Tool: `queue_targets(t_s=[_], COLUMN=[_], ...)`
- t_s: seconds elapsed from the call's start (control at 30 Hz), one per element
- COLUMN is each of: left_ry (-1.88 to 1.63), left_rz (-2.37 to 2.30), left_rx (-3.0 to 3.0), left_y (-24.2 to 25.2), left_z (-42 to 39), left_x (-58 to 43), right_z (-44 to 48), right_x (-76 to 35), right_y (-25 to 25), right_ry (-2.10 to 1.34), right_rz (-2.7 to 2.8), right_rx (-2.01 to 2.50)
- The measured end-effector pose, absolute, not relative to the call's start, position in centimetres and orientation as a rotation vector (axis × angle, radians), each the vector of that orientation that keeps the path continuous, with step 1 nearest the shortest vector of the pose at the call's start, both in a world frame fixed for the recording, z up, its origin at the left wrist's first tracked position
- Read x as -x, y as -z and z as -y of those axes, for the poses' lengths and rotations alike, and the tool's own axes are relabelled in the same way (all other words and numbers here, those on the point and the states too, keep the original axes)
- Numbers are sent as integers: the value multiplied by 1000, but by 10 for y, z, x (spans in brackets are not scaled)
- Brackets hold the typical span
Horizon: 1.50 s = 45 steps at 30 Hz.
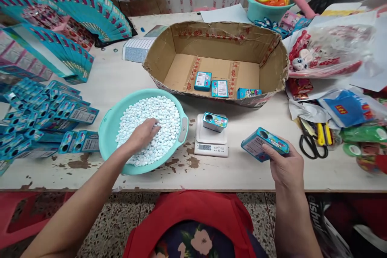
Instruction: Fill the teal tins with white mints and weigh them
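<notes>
The worktop (256,178) carries a cardboard box (208,64), a basin (109,141) and a scale (211,138) bearing one pack (215,122). The right hand (286,163) clamps a second pack (256,148) beside the scale; the left hand (143,134) dips into the basin's white pellets (165,119), whether gripping any I can't tell.

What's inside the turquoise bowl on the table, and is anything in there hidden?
The bowl holds a heap of small white pieces, with the left hand touching them. The bowl's bottom is covered by the pieces, and the hand hides those beneath it.
</notes>
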<state>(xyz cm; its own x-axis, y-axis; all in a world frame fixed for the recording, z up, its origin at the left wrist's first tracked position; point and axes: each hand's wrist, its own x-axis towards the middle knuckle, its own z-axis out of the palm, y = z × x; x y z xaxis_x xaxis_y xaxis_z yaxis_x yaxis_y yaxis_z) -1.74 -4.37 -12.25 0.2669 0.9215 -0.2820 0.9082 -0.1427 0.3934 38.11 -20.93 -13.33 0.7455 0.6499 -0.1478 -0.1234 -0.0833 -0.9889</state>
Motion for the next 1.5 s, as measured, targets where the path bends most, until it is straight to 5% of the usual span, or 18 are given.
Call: queue_targets(t_s=[0.27,0.43,1.1,1.33,1.5], left_ry=[-723,-716,174,123,-231], left_rz=[-1381,-1339,-1107,-1114,-1073], left_rx=[-983,-718,-2403,-2381,-2147], left_y=[101,110,56,56,64], left_z=[40,33,25,23,21], left_x=[46,46,-153,-158,-160], right_z=[207,207,213,213,212], right_x=[-378,-379,-378,-381,-381], right_y=[128,132,134,138,135], right_ry=[-725,-713,-785,-804,-802], right_rz=[428,401,336,311,320], right_rx=[1471,1498,1506,1504,1499])
